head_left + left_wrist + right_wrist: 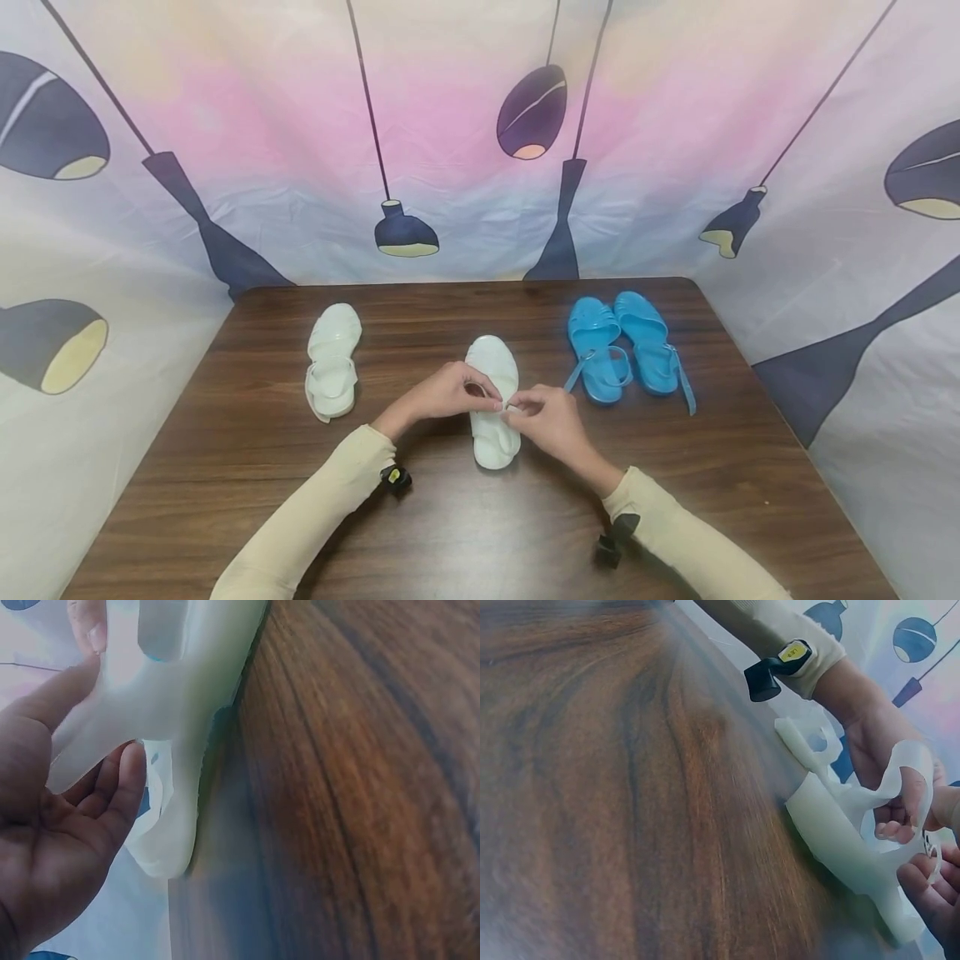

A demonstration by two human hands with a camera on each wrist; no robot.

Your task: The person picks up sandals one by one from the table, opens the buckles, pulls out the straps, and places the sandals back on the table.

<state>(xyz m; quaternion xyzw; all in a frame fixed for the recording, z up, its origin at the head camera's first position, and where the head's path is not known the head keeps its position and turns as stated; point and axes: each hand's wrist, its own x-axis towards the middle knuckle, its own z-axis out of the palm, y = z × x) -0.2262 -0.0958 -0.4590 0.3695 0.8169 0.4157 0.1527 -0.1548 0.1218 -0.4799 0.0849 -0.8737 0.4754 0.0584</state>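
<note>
A white jelly sandal (pixel 492 360) lies on the table in front of me, toe pointing away. My left hand (pixel 448 392) pinches its strap (pixel 82 750) between thumb and fingers, as the left wrist view shows. From the other side my right hand (pixel 553 421) pinches the strap's buckle end, and a small metal buckle (pixel 927 844) shows between the hands in the right wrist view. Both sets of fingertips meet above the middle of the sandal. How far the strap runs through the buckle is hidden by the fingers.
Another white sandal (pixel 335 333) rests to the left, its strap looped over the heel. At the back right lie two blue sandals (pixel 600 367), their straps loose. The brown wooden table (pixel 247 467) ends at a cloth backdrop (pixel 450 125) printed with lamps.
</note>
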